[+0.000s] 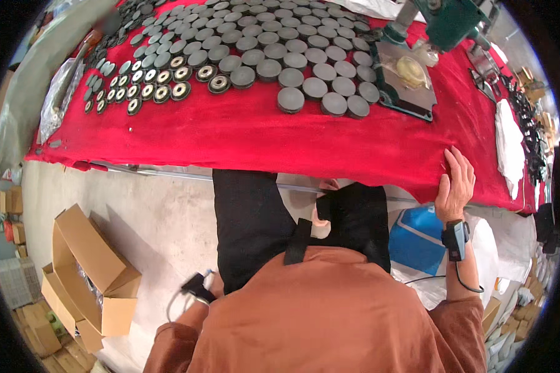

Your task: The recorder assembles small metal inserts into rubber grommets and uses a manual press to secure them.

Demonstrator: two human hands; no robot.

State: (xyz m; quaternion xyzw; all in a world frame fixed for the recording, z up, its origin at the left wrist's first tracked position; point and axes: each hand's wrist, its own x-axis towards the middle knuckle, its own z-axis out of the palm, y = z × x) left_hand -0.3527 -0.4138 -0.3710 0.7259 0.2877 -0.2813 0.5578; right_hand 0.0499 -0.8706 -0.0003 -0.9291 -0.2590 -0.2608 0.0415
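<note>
My right hand rests on the front edge of the red cloth that covers the table. Its fingers are stretched out over the fabric, with nothing in them. My left hand hangs low beside my left thigh, its fingers hidden behind leg and shirt. Many flat grey round discs lie in rows on the cloth. Toward the left, several are turned over, showing metal rings with a hole, such as this ringed disc. Right of the discs stands a dark green bench press, with a yellowish round piece on its base plate.
An open cardboard box stands on the floor at left. Below the table's right end sits a blue bag beside white plastic. A clear plastic bag lies at the table's left end, and a white cloth at its right.
</note>
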